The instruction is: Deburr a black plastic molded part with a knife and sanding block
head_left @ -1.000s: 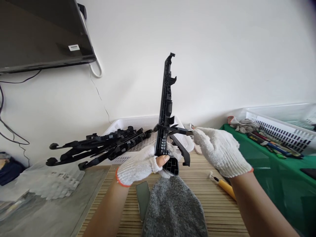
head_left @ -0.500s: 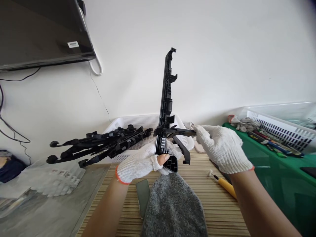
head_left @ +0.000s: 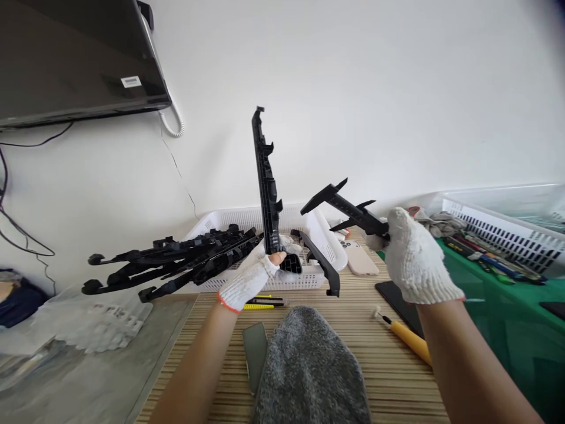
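Note:
My left hand [head_left: 253, 271], in a white knit glove with the thumb tip bare, is closed round the lower end of a long black plastic part [head_left: 267, 182]. That part stands nearly upright, with clips along its right edge. My gloved right hand [head_left: 412, 256] grips a black caliper [head_left: 353, 212] by its beam, its jaws pointing up and left, apart from the plastic part. Behind my left hand is a white perforated basket [head_left: 324, 227]. Several similar black parts [head_left: 185, 259] lie across its left side, and one curved black piece [head_left: 320, 262] lies at its right edge.
On the striped table [head_left: 392, 377] are a grey cloth [head_left: 313, 365], a grey-green slab [head_left: 255, 356], a yellow-handled tool [head_left: 410, 341], a yellow cutter [head_left: 262, 302] and a pale phone [head_left: 361, 258]. Pens [head_left: 485, 253] and a second basket [head_left: 507, 229] rest on the green surface at right.
My right hand has drawn the caliper away from the plastic part, to the right, and turned it. My left hand has shifted left and away from me with the part.

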The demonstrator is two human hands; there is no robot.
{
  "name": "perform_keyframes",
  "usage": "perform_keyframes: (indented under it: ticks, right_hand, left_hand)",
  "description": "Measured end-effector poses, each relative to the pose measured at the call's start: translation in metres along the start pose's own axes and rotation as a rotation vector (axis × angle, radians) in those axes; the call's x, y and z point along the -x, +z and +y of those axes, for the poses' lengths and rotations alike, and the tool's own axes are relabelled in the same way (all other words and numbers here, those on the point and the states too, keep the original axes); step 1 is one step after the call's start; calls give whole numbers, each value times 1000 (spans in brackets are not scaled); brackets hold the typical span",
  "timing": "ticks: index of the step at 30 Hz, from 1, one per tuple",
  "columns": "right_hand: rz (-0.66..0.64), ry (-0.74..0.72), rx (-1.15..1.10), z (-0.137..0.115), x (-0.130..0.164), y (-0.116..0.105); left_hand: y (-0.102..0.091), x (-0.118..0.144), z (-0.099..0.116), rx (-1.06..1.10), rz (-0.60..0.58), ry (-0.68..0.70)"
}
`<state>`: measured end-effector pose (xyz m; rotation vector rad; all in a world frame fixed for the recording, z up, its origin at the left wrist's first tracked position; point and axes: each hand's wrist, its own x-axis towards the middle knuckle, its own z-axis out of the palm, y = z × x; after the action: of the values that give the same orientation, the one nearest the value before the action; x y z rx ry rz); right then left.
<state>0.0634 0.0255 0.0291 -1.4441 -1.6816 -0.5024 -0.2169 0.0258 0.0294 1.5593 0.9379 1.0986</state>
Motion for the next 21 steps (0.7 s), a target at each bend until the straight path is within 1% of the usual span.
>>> perform_keyframes:
  ticks: [1,2,4,5,7,9,11,14,17,18,21]
  right_hand:
    - [3,-23,24,0,0,1]
    - [-21,-48,46,-3,-1,1]
    - [-134,-78,67,-11,-2,0]
    - [-203,-57,57,-15,-3,-2]
    - [-319,53,13,-24,-5,-4]
    - [-370,163,-20,-29,-7,-5]
    - [-389,196,-17,-31,-9,-4]
    - [-393,186,35,-30,-9,0]
    - [-359,159,79,-29,-7,4]
    - [-347,128,84,-28,-6,5]
    - [-341,-29,85,-28,-4,6]
  left_hand:
    - [0,-3,-5,53,4,-10]
    - [1,-6,-9,105,-6,-22]
    - [1,-9,-16,189,-36,-52]
    - [1,-9,-18,216,-48,-64]
    - [1,-8,-18,222,-73,-79]
    - [2,-6,-13,179,-108,-72]
    - [4,-5,-6,102,-152,-57]
    - [4,-2,4,-8,-222,-44]
    - [3,1,6,-74,-272,-35]
    - [3,3,6,-94,-290,-33]
    - [4,7,7,-123,-344,-26]
